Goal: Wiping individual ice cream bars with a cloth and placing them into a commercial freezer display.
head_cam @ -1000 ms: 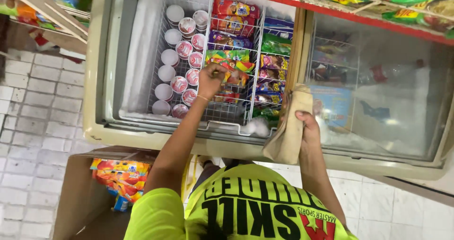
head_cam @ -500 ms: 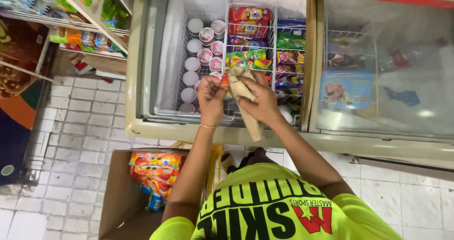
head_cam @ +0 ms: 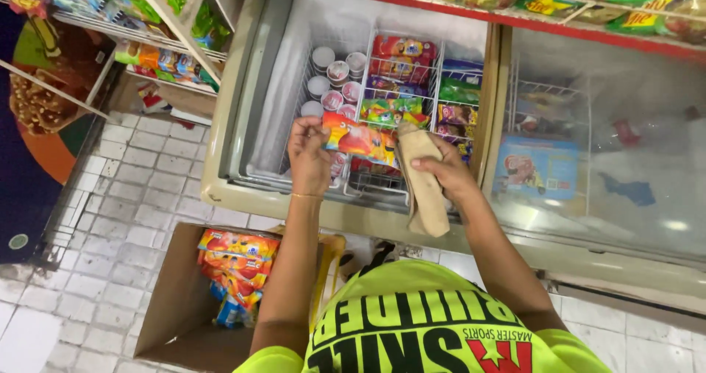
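Our left hand (head_cam: 309,148) pinches the ice-cream packet (head_cam: 360,139); our right hand (head_cam: 445,173) clutches a beige cloth (head_cam: 423,185). We keep the packet level over the freezer basket (head_cam: 368,182).

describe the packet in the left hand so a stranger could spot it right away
Start at the open chest freezer with wire baskets inside. Over its front edge the left hand holds a flat orange and yellow packet. Unlike the stacked packets in the baskets, it is lifted clear, beside the plain brown paper bag in the right hand.
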